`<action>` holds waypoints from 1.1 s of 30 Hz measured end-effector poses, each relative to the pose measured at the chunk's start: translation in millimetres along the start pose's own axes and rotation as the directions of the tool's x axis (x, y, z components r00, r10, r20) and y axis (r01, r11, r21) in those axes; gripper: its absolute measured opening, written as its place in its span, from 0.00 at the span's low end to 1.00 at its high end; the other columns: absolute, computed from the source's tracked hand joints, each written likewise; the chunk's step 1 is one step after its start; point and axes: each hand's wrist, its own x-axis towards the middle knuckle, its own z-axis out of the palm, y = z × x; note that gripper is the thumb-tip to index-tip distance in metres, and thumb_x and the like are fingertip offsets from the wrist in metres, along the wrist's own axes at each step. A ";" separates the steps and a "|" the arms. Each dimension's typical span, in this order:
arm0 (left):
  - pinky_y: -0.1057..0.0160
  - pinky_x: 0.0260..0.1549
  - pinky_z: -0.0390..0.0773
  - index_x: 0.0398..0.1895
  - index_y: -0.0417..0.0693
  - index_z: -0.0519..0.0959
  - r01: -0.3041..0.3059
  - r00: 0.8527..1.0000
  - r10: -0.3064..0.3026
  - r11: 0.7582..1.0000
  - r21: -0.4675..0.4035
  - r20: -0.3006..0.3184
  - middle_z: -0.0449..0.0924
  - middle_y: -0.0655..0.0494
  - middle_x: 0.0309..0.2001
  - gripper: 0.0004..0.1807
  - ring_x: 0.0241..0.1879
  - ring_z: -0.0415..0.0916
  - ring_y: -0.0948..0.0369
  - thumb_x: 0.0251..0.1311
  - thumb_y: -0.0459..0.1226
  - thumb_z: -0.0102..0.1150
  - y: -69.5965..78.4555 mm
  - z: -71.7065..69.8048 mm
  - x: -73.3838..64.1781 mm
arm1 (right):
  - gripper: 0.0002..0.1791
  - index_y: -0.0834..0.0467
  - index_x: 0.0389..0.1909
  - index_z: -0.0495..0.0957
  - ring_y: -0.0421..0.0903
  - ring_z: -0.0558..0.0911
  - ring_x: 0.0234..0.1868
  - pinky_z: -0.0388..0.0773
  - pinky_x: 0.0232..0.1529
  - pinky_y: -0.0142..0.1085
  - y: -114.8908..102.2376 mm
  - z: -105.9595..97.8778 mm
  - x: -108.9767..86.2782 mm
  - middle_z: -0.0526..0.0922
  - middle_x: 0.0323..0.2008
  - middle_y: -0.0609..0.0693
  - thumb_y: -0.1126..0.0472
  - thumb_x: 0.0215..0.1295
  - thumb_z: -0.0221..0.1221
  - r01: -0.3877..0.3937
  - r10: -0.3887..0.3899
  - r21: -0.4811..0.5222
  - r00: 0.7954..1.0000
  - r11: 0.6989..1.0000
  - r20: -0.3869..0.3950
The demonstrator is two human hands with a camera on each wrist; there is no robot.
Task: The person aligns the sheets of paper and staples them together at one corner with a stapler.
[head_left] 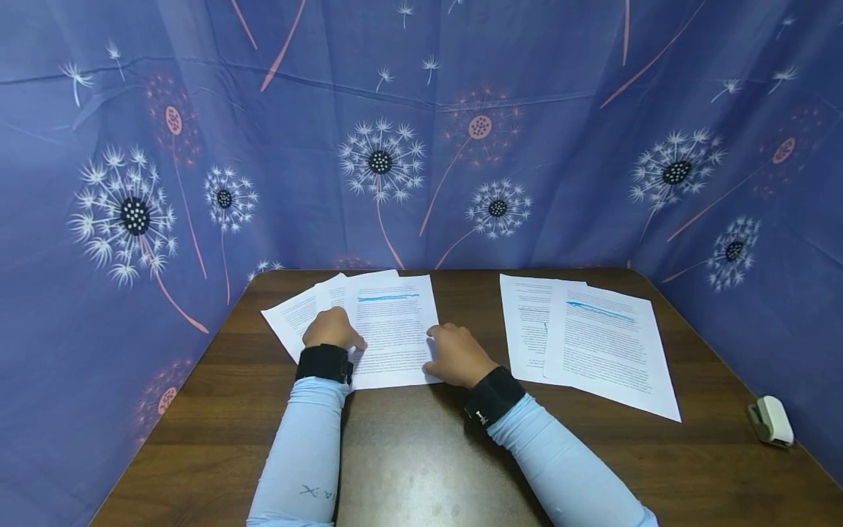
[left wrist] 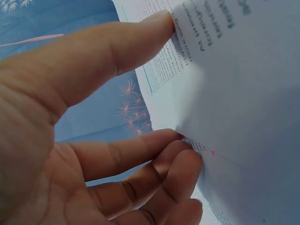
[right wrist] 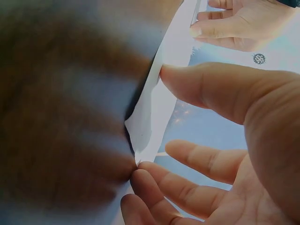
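A printed sheet with a blue marker line [head_left: 393,315] lies flat on the table between both hands. It overlaps two more printed sheets [head_left: 290,318] fanned out to its left. My left hand [head_left: 332,329] rests at its left side, the thumb touching the print and the other fingertips on the paper surface in the left wrist view. At the right edge of the marked sheet is my right hand [head_left: 456,354]. In the right wrist view, its thumb [right wrist: 187,82] touches the paper near the edge, while the loosely bent fingers [right wrist: 183,187] reach the sheet's corner and tabletop.
Two overlapping printed sheets lie on the right, the upper sheet [head_left: 612,351] with a blue marker line over the lower one [head_left: 527,322]. A small white and grey device [head_left: 772,421] stands near the right edge of the brown wooden table [head_left: 408,454]. Blue dandelion-patterned cloth [head_left: 296,183] hangs around the table.
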 end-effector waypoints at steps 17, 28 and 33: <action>0.44 0.39 0.82 0.55 0.30 0.79 -0.026 0.999 0.023 0.998 -0.064 -0.034 0.85 0.34 0.49 0.19 0.39 0.82 0.46 0.63 0.33 0.57 -5.2 -1.1 3.7 | 0.38 0.61 0.65 0.77 0.56 0.79 0.57 0.75 0.61 0.50 1.3 -0.7 -0.6 0.81 0.59 0.60 0.50 0.54 0.75 -0.019 0.019 0.001 1.000 1.000 0.009; 0.51 0.42 0.76 0.58 0.25 0.74 -0.093 0.993 0.104 0.980 -0.174 0.059 0.81 0.33 0.52 0.22 0.40 0.75 0.46 0.62 0.30 0.49 -9.6 -11.0 0.7 | 0.37 0.62 0.67 0.75 0.53 0.80 0.55 0.77 0.60 0.49 6.0 1.2 2.0 0.80 0.58 0.61 0.48 0.60 0.71 -0.056 0.056 0.048 0.998 0.997 -0.002; 0.56 0.34 0.74 0.54 0.26 0.75 -0.133 0.983 0.153 0.974 -0.183 0.098 0.78 0.37 0.44 0.20 0.38 0.74 0.47 0.62 0.31 0.46 -8.9 -15.6 -0.8 | 0.38 0.64 0.69 0.72 0.52 0.79 0.55 0.77 0.61 0.49 8.9 -0.4 4.6 0.80 0.59 0.61 0.48 0.63 0.68 -0.094 0.094 0.093 0.996 0.991 0.006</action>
